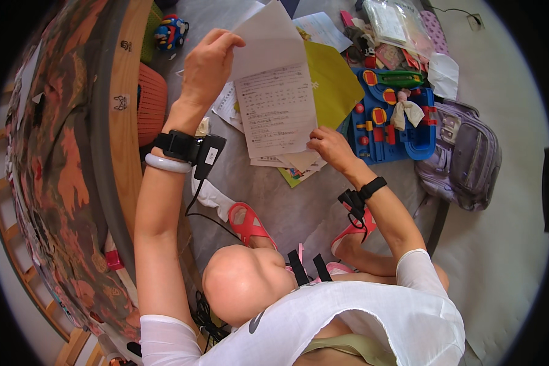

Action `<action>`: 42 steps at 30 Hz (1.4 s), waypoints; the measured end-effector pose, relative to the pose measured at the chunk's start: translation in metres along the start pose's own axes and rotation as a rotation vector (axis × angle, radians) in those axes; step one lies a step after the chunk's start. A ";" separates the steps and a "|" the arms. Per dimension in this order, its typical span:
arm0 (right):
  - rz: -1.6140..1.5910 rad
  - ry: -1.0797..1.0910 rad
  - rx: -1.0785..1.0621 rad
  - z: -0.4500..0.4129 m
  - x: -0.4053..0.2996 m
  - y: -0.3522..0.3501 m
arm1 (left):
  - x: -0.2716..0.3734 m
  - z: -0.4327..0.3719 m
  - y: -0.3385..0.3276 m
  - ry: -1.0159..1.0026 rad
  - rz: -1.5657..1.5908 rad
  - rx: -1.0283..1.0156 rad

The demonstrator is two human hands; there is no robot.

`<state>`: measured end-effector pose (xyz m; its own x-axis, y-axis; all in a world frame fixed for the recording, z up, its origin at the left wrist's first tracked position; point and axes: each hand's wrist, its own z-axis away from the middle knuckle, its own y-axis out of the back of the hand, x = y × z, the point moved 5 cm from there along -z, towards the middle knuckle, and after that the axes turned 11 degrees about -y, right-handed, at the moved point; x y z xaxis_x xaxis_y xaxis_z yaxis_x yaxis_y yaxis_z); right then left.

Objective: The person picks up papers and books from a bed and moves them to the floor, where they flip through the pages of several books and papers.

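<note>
A printed paper sheet (279, 110), creased across its upper part, is held up over a pile of papers on the grey floor. My left hand (210, 61) pinches its upper left edge between thumb and fingers. At its lower right corner, my right hand (327, 142) grips the edge with fingers curled. Behind the sheet lie a yellow-green folder (331, 84), a light blue printed sheet (322, 29) and more papers, partly hidden. A green-edged booklet (297, 176) sticks out below them.
To the right are a blue plastic toy set (379, 142), a purple backpack (466, 155) and a clear plastic bag (395, 23). On the left stand a red basket (152, 105), a toy car (170, 32) and a wooden bed rail (128, 82). A white cloth (212, 196) lies near my feet.
</note>
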<state>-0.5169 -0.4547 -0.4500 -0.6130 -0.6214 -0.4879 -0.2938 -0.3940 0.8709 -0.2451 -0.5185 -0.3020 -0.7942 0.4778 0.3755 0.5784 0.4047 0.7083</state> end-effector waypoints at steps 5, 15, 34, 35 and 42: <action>-0.058 -0.104 -0.040 -0.007 0.004 -0.003 | 0.002 0.002 0.000 -0.013 -0.020 -0.019; -0.275 -0.182 0.012 -0.016 0.008 0.000 | 0.007 0.009 -0.003 -0.002 0.021 -0.043; -0.703 -0.273 0.505 -0.055 -0.028 0.107 | 0.036 0.034 -0.026 -0.074 -0.008 -0.260; -0.683 -0.277 0.540 -0.054 -0.030 0.103 | 0.026 0.028 -0.018 -0.027 -0.051 -0.206; 0.164 0.015 -0.073 -0.002 -0.003 0.012 | -0.003 -0.008 0.004 0.037 -0.059 0.033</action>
<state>-0.5173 -0.4589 -0.4383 -0.6371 -0.6912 -0.3410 -0.1361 -0.3346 0.9325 -0.2420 -0.5245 -0.2955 -0.8332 0.4232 0.3559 0.5355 0.4576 0.7098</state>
